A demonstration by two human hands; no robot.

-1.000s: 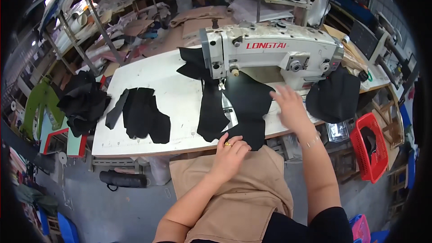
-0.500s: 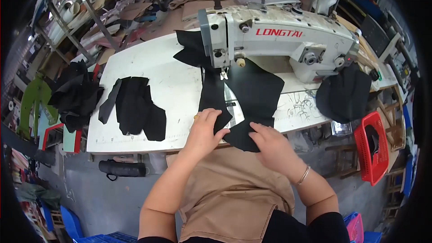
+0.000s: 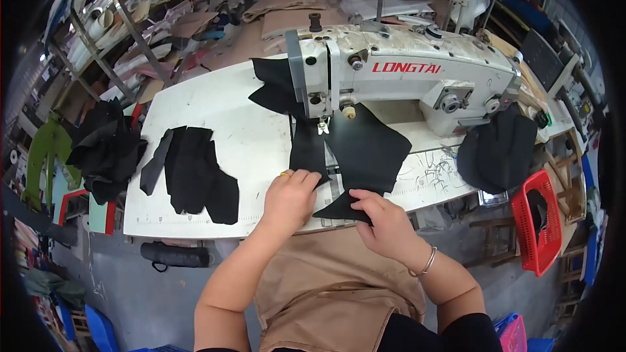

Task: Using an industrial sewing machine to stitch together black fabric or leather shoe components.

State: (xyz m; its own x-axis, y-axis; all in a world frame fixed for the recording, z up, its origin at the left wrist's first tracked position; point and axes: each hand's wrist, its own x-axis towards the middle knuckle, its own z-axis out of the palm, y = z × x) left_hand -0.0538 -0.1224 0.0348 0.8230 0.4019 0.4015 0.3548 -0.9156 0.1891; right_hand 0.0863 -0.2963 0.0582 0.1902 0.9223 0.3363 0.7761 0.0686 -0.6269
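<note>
Head view: the table's (image 3: pixel 261 150) front edge runs just below both hands, bowed by the lens, and the beige apron (image 3: pixel 326 280) begins right beneath it. To the left, a bare white strip lies between the black fabric (image 3: pixel 372 146) and the stack of black cut pieces (image 3: pixel 195 173), with more bare surface behind that stack toward the rear edge. Room is tighter on the right: a patch strewn with dark thread bits (image 3: pixel 433 166) separates the fabric from a rounded black pile (image 3: pixel 497 150), and the sewing machine (image 3: pixel 404 58) closes off the space above. Beyond the right end, a red basket (image 3: pixel 538 248) sits apart from the hands. The fabric lies under the presser foot (image 3: pixel 323 125), its two sides parting toward the person around a narrow gap where pale surface shows. At the near end of the left side, the left hand (image 3: pixel 290 202) rests with its fingers close together and bent over the cloth edge; whether they pinch it cannot be told. The right hand (image 3: pixel 388 228) is at the near corner of the other side, forefinger over the cloth and thumb lower, slightly apart; their grip underneath is hidden. Both hands are well clear of the needle area.
</note>
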